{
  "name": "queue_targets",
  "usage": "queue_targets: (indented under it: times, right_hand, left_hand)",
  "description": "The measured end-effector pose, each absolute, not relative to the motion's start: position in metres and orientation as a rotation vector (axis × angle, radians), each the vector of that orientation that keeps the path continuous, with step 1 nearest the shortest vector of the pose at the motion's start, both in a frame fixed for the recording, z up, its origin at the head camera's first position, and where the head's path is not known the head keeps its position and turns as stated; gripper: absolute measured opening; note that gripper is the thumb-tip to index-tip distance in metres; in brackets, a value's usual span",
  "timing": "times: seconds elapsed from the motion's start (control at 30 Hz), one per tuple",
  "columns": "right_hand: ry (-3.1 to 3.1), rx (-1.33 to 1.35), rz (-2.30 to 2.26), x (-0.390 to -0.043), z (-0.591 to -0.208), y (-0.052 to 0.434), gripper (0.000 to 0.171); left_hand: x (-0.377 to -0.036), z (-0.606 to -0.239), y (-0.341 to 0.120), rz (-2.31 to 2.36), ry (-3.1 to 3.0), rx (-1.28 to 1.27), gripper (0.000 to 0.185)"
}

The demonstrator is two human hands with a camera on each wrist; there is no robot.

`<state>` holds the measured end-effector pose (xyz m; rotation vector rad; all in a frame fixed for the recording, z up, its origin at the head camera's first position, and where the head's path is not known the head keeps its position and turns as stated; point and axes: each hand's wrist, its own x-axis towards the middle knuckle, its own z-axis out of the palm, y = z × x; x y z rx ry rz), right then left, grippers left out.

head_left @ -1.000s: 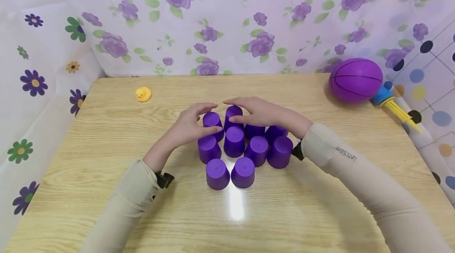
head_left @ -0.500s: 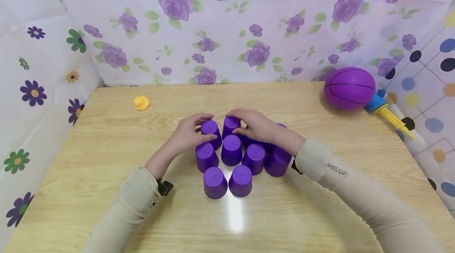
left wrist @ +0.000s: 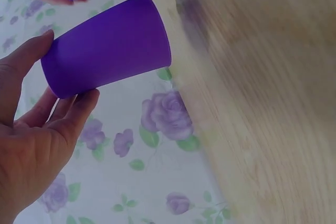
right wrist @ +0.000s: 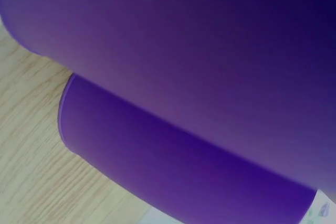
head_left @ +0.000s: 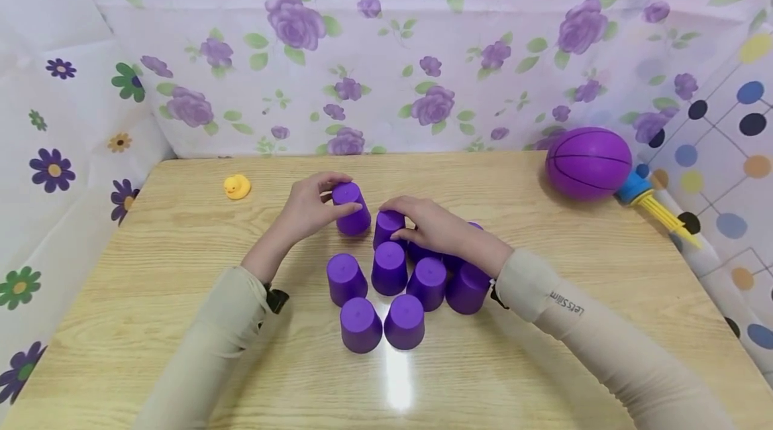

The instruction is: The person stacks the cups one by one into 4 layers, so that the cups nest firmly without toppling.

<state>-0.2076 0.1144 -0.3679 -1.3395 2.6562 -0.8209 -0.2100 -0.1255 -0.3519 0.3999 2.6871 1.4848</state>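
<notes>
Several purple cups stand upside down in a cluster on the wooden table [head_left: 543, 323]. My left hand [head_left: 308, 205] grips one purple cup [head_left: 350, 208] and holds it lifted and tilted at the cluster's far left; the left wrist view shows the same cup [left wrist: 107, 48] between thumb and fingers. My right hand [head_left: 425, 229] curls round the back-row cup [head_left: 388, 227] beside it, wrist lying over the cups behind. Two front cups [head_left: 360, 325] [head_left: 404, 321] stand nearest me. In the right wrist view, purple cup walls [right wrist: 184, 93] fill the frame.
A small yellow duck [head_left: 237, 186] sits at the table's far left. A purple ball [head_left: 588, 163] and a blue-and-yellow pump [head_left: 655, 205] lie at the far right. Flowered cloth walls stand behind and on both sides of the table.
My left hand has lifted its cup up and away from the back row, tilting it. The right hand has stayed on the neighbouring cup. The head view has tipped slightly.
</notes>
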Motion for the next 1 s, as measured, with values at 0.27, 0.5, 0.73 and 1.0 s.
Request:
queue_targets:
  times: [0.27, 0.5, 0.73, 1.0]
  right_hand:
    - [2.658, -1.33, -0.849, -0.208, -0.368, 0.116, 0.046]
    - [2.647, -1.331, -0.853, -0.209, -0.37, 0.115, 0.047]
    - [2.639, -1.329, -0.831, -0.208, -0.365, 0.115, 0.049]
    - [2.665, -1.328, -0.69, -0.205, -0.362, 0.115, 0.049]
  left_hand:
    - [-0.232, -0.358, -0.118, 1.47, 2.69, 0.363, 0.052]
    - [-0.24, -0.369, -0.109, 1.469, 2.715, 0.349, 0.049]
    - [-0.241, -0.375, -0.107, 1.487, 2.737, 0.312, 0.051]
    - [-0.237, -0.378, -0.11, 1.41, 2.711, 0.305, 0.093]
